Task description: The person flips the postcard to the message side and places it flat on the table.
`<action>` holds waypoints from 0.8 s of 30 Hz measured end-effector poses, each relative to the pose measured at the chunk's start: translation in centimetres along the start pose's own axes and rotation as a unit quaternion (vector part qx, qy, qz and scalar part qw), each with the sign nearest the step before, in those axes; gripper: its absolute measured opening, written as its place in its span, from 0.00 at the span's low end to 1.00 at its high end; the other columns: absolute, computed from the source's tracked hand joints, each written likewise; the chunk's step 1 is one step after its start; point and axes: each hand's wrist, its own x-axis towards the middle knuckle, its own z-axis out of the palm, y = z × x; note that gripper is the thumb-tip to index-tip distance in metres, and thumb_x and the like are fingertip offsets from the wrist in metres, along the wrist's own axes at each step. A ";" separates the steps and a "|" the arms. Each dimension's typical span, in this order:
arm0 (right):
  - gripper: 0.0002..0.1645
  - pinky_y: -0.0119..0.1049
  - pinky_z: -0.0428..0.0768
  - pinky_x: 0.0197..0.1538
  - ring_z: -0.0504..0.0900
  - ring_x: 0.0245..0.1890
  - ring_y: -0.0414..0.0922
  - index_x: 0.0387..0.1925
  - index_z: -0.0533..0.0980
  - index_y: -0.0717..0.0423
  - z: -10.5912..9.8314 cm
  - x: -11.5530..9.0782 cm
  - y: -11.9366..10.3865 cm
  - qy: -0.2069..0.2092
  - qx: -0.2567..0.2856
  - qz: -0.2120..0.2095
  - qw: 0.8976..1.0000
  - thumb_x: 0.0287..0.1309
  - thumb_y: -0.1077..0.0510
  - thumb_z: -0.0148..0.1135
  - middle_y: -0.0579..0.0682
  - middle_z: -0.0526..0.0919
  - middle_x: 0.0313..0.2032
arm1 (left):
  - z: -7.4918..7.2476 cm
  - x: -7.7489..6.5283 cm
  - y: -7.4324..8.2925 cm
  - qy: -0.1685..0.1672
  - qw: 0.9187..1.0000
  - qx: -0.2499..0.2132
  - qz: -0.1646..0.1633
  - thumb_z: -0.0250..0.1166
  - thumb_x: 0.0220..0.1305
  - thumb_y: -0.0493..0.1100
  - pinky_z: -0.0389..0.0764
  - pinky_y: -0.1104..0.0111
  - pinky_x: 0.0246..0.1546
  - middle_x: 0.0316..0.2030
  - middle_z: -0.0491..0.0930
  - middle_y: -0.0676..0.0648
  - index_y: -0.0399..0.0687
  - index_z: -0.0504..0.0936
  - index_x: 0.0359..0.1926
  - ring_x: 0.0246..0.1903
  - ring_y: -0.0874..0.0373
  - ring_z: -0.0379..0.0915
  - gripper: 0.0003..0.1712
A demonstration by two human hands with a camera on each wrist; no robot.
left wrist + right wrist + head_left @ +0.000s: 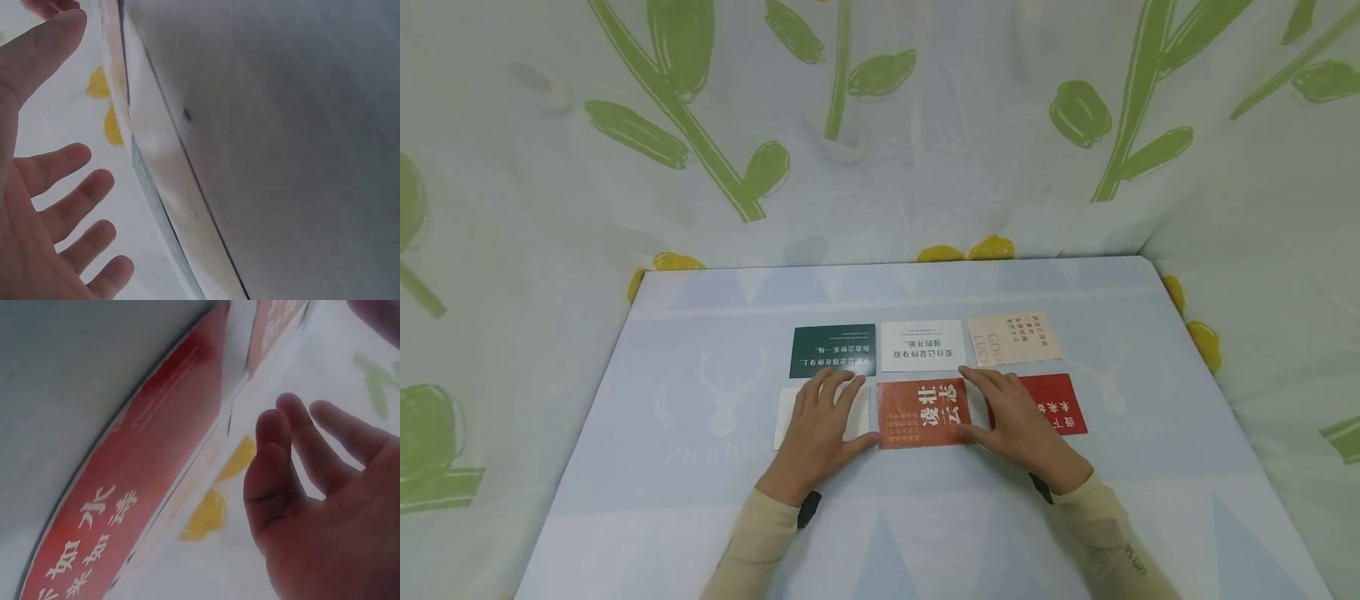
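Observation:
Printed cards lie in two rows on the table. In the head view my left hand is over a white card at the front left, thumb tip at the left edge of an orange-red card with white characters. At that card's right side is my right hand, its thumb and a fingertip near the edge. A red card lies partly hidden under the right hand. Both hands have spread, loosely bent fingers with nothing between them. The right wrist view shows the red card beside the fingers.
Behind the front row lie a dark green card, a white card and a pale pink card. The light table has a back edge near a leaf-patterned cloth, which also hangs at both sides.

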 end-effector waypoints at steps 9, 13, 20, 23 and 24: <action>0.63 0.61 0.68 0.62 0.65 0.64 0.57 0.75 0.62 0.54 0.5 0.3 0.8 -0.061 -0.050 0.008 0.997 0.40 0.43 0.84 0.56 0.69 0.69 | 0.6 1.3 1.1 -0.072 0.997 0.018 0.019 0.75 0.53 0.67 0.58 0.48 0.70 0.63 0.73 0.43 0.44 0.71 0.69 0.70 0.41 0.56 0.50; 0.66 0.61 0.69 0.61 0.66 0.63 0.57 0.76 0.61 0.54 0.7 0.4 0.7 -0.071 -0.068 0.008 0.995 0.37 0.44 0.85 0.56 0.68 0.70 | 0.5 1.6 1.5 -0.089 0.995 0.028 0.014 0.74 0.53 0.68 0.59 0.48 0.70 0.64 0.73 0.44 0.45 0.70 0.69 0.70 0.41 0.57 0.51; 0.65 0.60 0.68 0.61 0.67 0.61 0.57 0.74 0.62 0.56 0.9 0.7 0.7 -0.078 -0.082 -0.009 0.993 0.37 0.46 0.86 0.57 0.68 0.70 | 0.4 2.0 1.8 -0.100 0.994 0.039 0.009 0.76 0.51 0.68 0.58 0.48 0.70 0.64 0.73 0.44 0.45 0.69 0.70 0.71 0.41 0.57 0.53; 0.64 0.59 0.68 0.61 0.67 0.60 0.57 0.74 0.62 0.57 1.0 0.8 0.6 -0.081 -0.081 -0.011 0.993 0.38 0.46 0.86 0.57 0.69 0.70 | 0.4 2.1 1.9 -0.105 0.994 0.035 0.007 0.76 0.50 0.68 0.57 0.48 0.71 0.64 0.73 0.44 0.44 0.69 0.70 0.71 0.41 0.57 0.54; 0.64 0.59 0.68 0.61 0.67 0.60 0.57 0.74 0.62 0.57 0.9 0.7 0.7 -0.082 -0.082 -0.013 0.993 0.38 0.46 0.86 0.56 0.69 0.69 | 0.4 2.1 1.9 -0.106 0.994 0.034 0.006 0.76 0.51 0.68 0.57 0.48 0.71 0.64 0.73 0.44 0.44 0.70 0.70 0.71 0.41 0.57 0.54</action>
